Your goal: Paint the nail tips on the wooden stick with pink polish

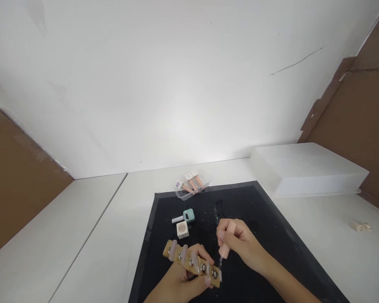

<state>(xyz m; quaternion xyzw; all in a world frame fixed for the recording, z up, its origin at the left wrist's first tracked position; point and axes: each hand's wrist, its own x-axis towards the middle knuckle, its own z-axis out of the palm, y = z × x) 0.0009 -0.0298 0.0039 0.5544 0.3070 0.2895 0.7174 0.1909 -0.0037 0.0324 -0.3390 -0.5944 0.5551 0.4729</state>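
Note:
My left hand (185, 277) grips a narrow tan display strip (197, 269) from below, thumb at its near right end. Several pale lilac false nails (183, 253) stick out across the strip, with round silvery studs between them. In my right hand (236, 240) is a nail polish brush (228, 242) with a pink handle, pinched between thumb and fingers. Its dark tip points down at the nail on the strip's right end; whether they touch I cannot tell. Just beyond the strip stands an open white square bottle (182, 230). Behind that lies a green bottle (188, 215) with a pale cap.
A black mat (240, 206) covers the middle of the white table (145, 185). At its far edge, a clear tray (185, 195) holds pink-capped bottles. A white translucent bin (309, 168) stands back right, with small cream rings (361, 227) nearer. Brown cardboard (356, 109) walls flank the table.

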